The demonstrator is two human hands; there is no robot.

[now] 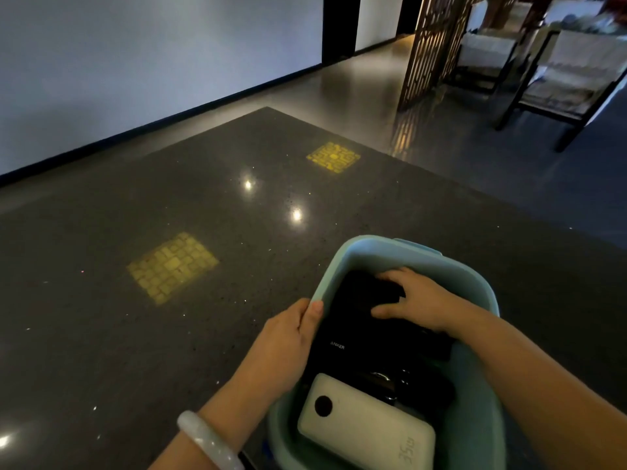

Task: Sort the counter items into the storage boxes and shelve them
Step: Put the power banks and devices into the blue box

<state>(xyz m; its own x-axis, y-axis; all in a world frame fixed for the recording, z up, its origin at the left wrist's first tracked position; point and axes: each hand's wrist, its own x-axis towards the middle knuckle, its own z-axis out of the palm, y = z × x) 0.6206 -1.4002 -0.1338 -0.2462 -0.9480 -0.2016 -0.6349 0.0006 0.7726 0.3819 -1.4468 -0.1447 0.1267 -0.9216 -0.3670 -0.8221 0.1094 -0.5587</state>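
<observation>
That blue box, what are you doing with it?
A person is packing gadgets into the light blue storage box on the dark counter. The left hand grips its rim, while the right hand sets a black item inside, above a black Anker device and a white power bank.

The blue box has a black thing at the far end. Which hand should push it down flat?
The right hand, I think. It is already inside the blue box, fingers on the black thing. The left hand is busy gripping the box's rim to steady it.
</observation>
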